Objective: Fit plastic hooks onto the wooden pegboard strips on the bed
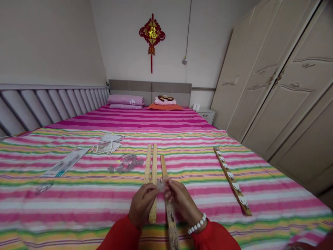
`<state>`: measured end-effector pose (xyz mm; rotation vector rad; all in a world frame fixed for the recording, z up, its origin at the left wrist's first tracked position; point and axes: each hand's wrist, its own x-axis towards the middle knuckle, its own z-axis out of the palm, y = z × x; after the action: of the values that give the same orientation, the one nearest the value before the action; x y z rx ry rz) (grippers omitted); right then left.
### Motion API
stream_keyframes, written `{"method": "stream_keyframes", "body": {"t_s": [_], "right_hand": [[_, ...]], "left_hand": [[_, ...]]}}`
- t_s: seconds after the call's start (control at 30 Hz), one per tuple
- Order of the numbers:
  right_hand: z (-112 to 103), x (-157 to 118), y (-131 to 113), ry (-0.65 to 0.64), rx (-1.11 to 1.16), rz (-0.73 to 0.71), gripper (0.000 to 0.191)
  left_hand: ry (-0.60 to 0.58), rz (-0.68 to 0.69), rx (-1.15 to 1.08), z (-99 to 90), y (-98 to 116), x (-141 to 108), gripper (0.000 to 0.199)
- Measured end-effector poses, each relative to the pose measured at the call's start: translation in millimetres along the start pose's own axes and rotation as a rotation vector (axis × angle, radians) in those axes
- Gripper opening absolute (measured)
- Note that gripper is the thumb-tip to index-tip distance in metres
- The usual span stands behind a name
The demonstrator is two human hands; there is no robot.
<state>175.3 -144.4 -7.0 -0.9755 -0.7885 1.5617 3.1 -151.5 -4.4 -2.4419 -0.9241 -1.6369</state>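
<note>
Both hands meet over a striped bedspread. Between their fingertips is a small clear plastic bag (160, 186), which my left hand (142, 202) pinches on one side. My right hand (180, 199), with a white bead bracelet (197, 224) at the wrist, is closed at the other side of the bag. Beneath the right fingers runs a wooden strip (170, 211) with small metal pieces on its near part. Two more wooden strips with small holes lie beside it, one (154, 163) partly behind my left hand and one (147, 165) further left.
Small clear bags (127, 164) lie left of the strips. Further left are white packets (108, 143), a long clear package (66, 162) and a crumpled clear piece (44, 186). A strip with white-backed pieces (231, 180) lies right. Pillows (126, 100) rest by the headboard.
</note>
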Motion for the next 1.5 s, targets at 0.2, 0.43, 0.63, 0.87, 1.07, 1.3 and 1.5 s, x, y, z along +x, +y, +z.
{"method": "stream_keyframes", "body": {"t_s": [0.2,0.43,0.63,0.87,1.07,1.3,1.5], "right_hand": [[-12.0,8.7,-12.1,-0.063,0.140,0.066,0.031],[-31.2,8.0,-14.6,-0.215,0.227,0.184,0.018],[-27.2,22.2,-18.2,-0.260,0.290,0.222,0.019],[-28.0,53.9,-13.4,0.024,0.215,0.084,0.013],[-25.1,72.6,-6.3,0.097,0.037,0.001,0.012],[-28.2,95.3,0.4,0.194,-0.148,-0.039,0.010],[-31.4,102.6,8.6,0.201,-0.179,-0.021,0.008]], "left_hand": [[-0.167,-0.143,-0.285,10.5,10.1,9.3,0.019],[-0.119,-0.656,-0.640,18.6,-0.4,23.6,0.012],[-0.093,-0.967,-0.805,35.0,-15.2,43.1,0.028],[-0.126,-1.185,-0.799,59.9,-36.4,46.0,0.040],[-0.069,-1.233,-0.747,79.0,-56.2,50.5,0.038],[-0.108,-1.218,-0.544,97.2,-78.2,53.7,0.015],[-0.175,-1.084,-0.288,104.1,-84.8,46.4,0.003]]}}
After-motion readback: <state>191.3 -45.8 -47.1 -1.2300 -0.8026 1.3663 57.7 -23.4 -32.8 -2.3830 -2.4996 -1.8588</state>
